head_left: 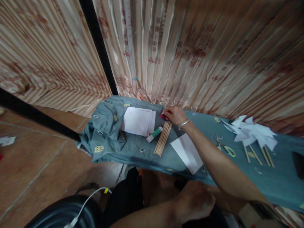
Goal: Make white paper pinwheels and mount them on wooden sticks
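Note:
My right hand (175, 115), with a silver bracelet at the wrist, reaches to the back of the cloth-covered bench. Its fingers are pinched together at a small red box (163, 116); whatever is between the fingertips is too small to make out. My left hand (197, 202) is low over my lap, in front of the bench edge, its fingers curled under, dim and mostly hidden. Just below the red box lie several thin wooden sticks (162, 139) side by side. A glue stick (154, 134) is left of them, and a single white paper sheet (187, 153) lies under my right forearm.
A stack of white paper (137, 121) lies on the bench's left part. To the right are scissors (224, 147) and several white paper pinwheels (249, 131) on sticks. A dark object (298, 164) sits at the far right. A curtain (190, 53) hangs behind; black poles (99, 44) stand left.

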`<state>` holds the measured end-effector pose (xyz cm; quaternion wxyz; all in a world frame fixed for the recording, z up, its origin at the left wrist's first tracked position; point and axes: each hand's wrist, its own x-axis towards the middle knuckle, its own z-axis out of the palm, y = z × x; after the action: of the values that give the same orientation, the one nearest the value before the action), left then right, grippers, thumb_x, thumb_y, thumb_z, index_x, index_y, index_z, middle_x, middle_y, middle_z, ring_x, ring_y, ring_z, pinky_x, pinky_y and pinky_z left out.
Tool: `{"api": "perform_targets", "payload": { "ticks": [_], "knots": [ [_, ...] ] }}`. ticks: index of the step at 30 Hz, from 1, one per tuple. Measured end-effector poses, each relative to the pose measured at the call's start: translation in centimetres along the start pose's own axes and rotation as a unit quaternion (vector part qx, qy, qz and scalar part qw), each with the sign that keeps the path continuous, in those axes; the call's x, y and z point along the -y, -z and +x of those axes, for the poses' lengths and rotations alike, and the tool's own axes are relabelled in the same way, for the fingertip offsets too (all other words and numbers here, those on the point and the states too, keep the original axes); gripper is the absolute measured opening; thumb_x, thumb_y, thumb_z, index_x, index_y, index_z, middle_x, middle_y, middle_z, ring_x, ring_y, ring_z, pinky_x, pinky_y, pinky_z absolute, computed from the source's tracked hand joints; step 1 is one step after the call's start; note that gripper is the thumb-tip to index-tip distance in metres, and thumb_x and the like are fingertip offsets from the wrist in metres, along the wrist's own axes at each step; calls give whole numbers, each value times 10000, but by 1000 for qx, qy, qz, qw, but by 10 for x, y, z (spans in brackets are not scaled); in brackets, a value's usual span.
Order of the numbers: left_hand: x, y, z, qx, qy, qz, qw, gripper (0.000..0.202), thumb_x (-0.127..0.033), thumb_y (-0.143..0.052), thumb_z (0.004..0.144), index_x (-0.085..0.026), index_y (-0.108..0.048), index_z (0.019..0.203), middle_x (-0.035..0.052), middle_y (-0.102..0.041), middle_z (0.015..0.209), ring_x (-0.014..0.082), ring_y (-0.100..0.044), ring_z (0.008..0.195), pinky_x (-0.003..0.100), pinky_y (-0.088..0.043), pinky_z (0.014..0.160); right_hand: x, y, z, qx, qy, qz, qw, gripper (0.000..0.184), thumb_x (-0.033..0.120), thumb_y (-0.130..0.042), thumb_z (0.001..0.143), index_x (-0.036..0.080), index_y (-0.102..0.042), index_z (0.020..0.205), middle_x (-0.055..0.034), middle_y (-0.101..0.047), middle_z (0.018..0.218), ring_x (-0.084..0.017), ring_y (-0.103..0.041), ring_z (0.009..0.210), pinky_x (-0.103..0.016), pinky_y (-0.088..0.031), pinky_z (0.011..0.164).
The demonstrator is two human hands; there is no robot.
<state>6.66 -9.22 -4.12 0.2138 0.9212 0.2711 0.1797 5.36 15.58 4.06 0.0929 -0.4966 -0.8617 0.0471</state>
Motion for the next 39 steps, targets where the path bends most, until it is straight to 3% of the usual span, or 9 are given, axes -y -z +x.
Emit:
{"api": "perform_targets", "payload": {
  "ticks": [4,9,12,15,17,23,26,33,39],
  "knots": [
    [-2,10,0,68,8,-11,998,219,-137,-515,861,-144,-607,663,13,-636,621,142,-584,560,289,-305,441,-24,-4,4,0,-4,-36,999,208,96,-550,815,140,-753,834,-142,-710,1029,-252,-643,994,-329,-451,896],
    [-3,13,2,45,-12,-4,999,213,-171,-488,893,-147,-624,731,20,-685,723,157,-627,659,298,-367,512,-26,-11,5,12,2,-44,999,240,63,-555,782,172,-757,854,-117,-696,1075,-247,-635,1053,-334,-454,954],
    [3,11,2,47,19,-15,999,191,-175,-489,889,-146,-634,768,35,-701,783,165,-635,692,295,-399,529,-28,-8,-10,-11,11,-18,1000,250,108,-532,824,186,-744,931,-95,-689,1123,-226,-627,1085,-327,-457,971],
    [12,16,3,36,47,-22,998,152,-171,-507,880,-140,-642,815,55,-705,862,189,-640,795,304,-483,682,-38,-5,-40,-78,7,57,995,232,162,-531,844,194,-732,957,-80,-701,1138,-220,-641,1080,-346,-472,971],
    [18,25,2,35,51,-28,998,121,-123,-521,864,-128,-642,864,56,-697,908,191,-629,878,315,-493,835,-47,-6,-59,-105,-31,101,989,217,175,-564,820,199,-733,953,-75,-708,1155,-224,-652,1077,-362,-484,963],
    [36,52,-3,-36,112,-16,993,226,-96,-525,855,-128,-648,1041,115,-614,1239,263,-457,1279,401,-405,1064,-74,-15,-86,-110,-118,196,967,220,154,-570,792,208,-747,911,-58,-743,1101,-214,-689,1005,-365,-517,913],
    [44,52,-3,-38,133,-8,990,238,-99,-530,858,-129,-655,1059,133,-601,1273,274,-444,1294,451,-406,1066,-86,-20,-93,-120,-135,209,961,221,178,-562,805,206,-748,921,-55,-749,1087,-213,-693,986,-358,-526,886],
    [53,49,-3,-42,138,-14,989,291,-94,-542,837,-142,-640,1107,119,-596,1284,261,-483,1240,439,-411,1052,-111,-41,-122,-146,-194,258,935,240,251,-549,844,173,-737,973,-68,-768,996,-180,-708,870,-303,-538,833],
    [54,49,-2,-31,142,-7,989,249,-131,-563,833,-136,-637,1070,104,-607,1247,258,-490,1205,410,-412,1021,-110,-47,-129,-148,-201,292,923,226,249,-563,831,165,-740,944,-76,-773,921,-199,-702,814,-322,-546,786]
  ]
}}
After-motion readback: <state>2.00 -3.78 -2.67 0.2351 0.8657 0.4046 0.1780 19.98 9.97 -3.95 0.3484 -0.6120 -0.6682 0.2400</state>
